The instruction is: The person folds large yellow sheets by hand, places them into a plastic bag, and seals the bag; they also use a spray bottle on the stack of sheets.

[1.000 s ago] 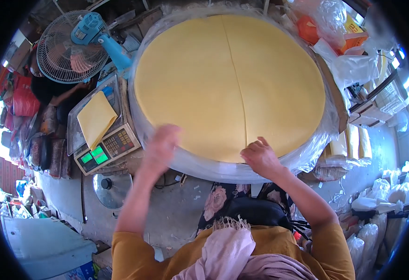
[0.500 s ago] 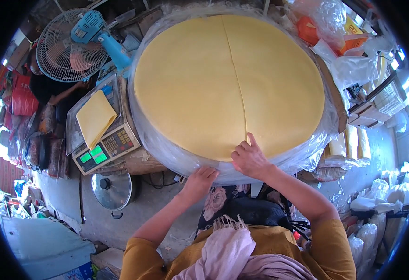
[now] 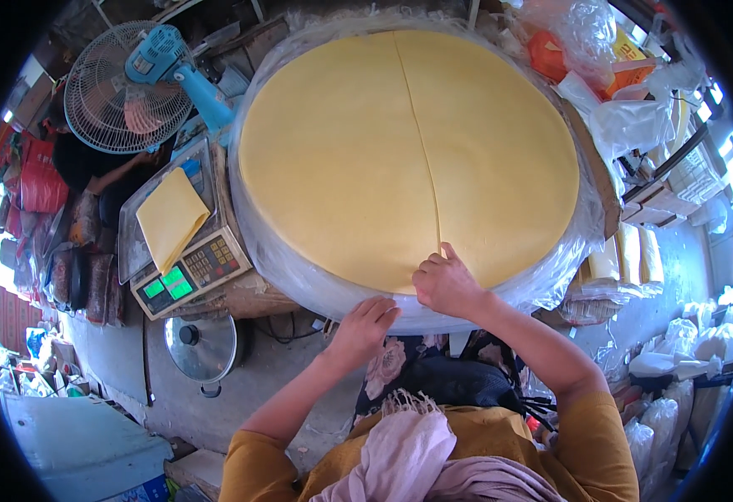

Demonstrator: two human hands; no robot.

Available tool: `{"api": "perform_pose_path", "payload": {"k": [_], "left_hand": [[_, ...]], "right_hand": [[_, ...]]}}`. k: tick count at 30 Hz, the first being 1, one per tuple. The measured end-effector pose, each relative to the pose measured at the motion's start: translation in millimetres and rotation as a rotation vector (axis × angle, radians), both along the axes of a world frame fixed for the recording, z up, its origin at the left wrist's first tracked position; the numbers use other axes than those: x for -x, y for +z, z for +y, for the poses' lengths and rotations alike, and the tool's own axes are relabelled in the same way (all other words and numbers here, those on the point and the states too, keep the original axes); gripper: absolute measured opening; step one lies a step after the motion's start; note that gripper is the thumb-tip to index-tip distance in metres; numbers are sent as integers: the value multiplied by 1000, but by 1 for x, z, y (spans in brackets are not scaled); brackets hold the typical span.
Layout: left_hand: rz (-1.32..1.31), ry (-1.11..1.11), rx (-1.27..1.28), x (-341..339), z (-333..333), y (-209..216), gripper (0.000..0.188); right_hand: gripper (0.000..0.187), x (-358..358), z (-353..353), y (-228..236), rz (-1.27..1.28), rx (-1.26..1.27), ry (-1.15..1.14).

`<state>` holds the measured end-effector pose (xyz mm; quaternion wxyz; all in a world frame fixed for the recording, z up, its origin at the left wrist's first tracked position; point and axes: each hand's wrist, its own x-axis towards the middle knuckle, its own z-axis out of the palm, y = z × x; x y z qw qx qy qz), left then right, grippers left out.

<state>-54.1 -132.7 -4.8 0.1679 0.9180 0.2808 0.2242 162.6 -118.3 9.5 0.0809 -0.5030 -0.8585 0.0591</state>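
Note:
A large stack of thin, round yellow sheets point(image 3: 333, 159) lies in front of me. A line point(image 3: 422, 138), looking like an edge or seam, runs across its top from far to near. At the near end of that line my right hand point(image 3: 447, 283) is closed, thumb and forefinger pinching the top sheet. My left hand point(image 3: 368, 325) rests beside it at the near rim, on the clear plastic wrap point(image 3: 299, 293) around the stack. Its fingers lie side by side, bent slightly; the thumb is mostly hidden.
At left, a digital scale point(image 3: 203, 266) holds a folded yellow sheet point(image 3: 169, 219), with a blue fan point(image 3: 161, 54) behind it. A person's arm point(image 3: 119, 174) shows beyond. A glass-lidded pan point(image 3: 201, 351) sits on the floor. Plastic bags point(image 3: 634, 125) crowd the far right.
My right forefinger has bent from pointing out along the line into a pinch on the sheet. My left hand has shifted slightly rightward along the near rim.

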Motion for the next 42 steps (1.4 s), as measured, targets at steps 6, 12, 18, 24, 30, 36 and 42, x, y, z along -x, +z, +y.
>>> {"api": "perform_pose_path", "payload": {"k": [6, 12, 18, 24, 30, 36, 42], "left_hand": [[-33, -17, 12, -6, -1, -3, 34], [-28, -30, 8, -6, -1, -3, 34], [-74, -17, -45, -14, 3, -10, 36], [-62, 165, -49, -29, 17, -8, 34], [-110, 150, -143, -40, 25, -14, 40], [-20, 211, -321, -62, 50, 6, 25], [55, 110, -351, -71, 59, 2, 10]], "right_hand": [[10, 8, -3, -2, -72, -133, 53], [12, 8, -1, -2, -73, -61, 79], [15, -2, 18, 17, -46, -5, 70], [9, -14, 42, 47, 64, 133, 24], [12, -27, 46, 42, 363, 371, -146], [19, -33, 23, 36, 428, 418, -104], [48, -54, -34, -1, 166, -104, -250]]}}
